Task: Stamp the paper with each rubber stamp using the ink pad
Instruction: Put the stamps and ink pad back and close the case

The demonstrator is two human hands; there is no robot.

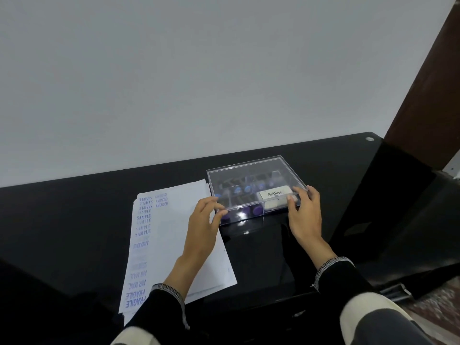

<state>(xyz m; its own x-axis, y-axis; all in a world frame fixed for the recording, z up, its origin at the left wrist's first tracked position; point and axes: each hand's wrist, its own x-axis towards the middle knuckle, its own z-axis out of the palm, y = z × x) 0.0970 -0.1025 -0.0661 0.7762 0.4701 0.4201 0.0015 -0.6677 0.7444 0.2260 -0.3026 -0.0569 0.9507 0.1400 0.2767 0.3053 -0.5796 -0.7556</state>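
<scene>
surface: glossy black table [74, 207] | on it: stamped paper [174, 232], clear plastic box [251, 175], apparently lidded

A single head-worn wide-angle view looks forward and down from close above the desk [74, 207], its far edge meeting the wall [174, 70] mid-frame; both forearms enter from the bottom edge.

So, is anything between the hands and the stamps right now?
Yes: the clear lid still covers the box. Both hands, left and right, grip its front corners; the stamps and ink pad sit beneath it.
</scene>
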